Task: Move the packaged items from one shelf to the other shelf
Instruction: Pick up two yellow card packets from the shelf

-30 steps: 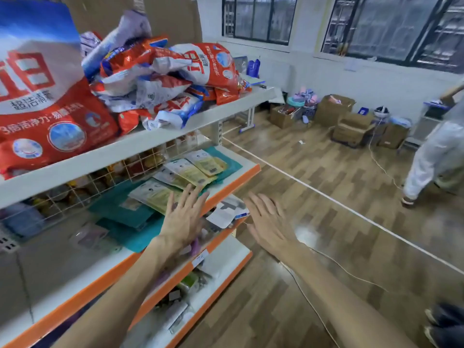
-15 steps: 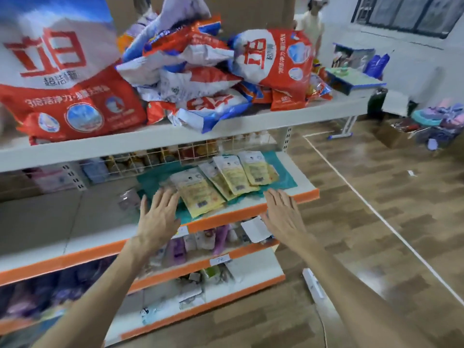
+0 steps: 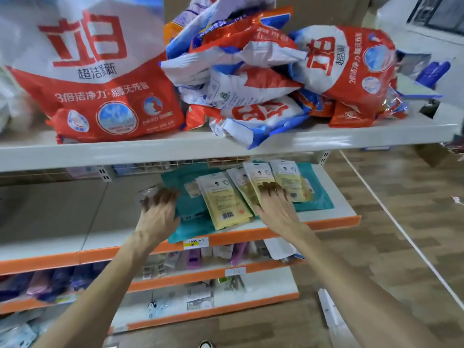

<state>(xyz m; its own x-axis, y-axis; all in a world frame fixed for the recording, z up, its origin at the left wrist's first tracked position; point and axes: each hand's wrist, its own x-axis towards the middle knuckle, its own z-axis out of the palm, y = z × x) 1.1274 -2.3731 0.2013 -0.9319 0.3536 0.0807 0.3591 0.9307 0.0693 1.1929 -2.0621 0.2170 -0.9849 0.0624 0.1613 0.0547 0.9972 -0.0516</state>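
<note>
Orange-edged shelf (image 3: 336, 209) is carrying yellow packets (image 3: 226, 202) over teal packets (image 3: 190, 228); we are resting our right hand (image 3: 276, 207) on the yellow, left hand (image 3: 158, 212) on the teal, fingers spread apart.

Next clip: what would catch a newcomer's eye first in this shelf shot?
A heap of red-and-white bags dominates the top shelf, with one large bag at its left. Below, on the middle shelf, a fan of yellow packets lies on teal packages; the right hand rests on the packets, the left hand at the teal edge.
</note>
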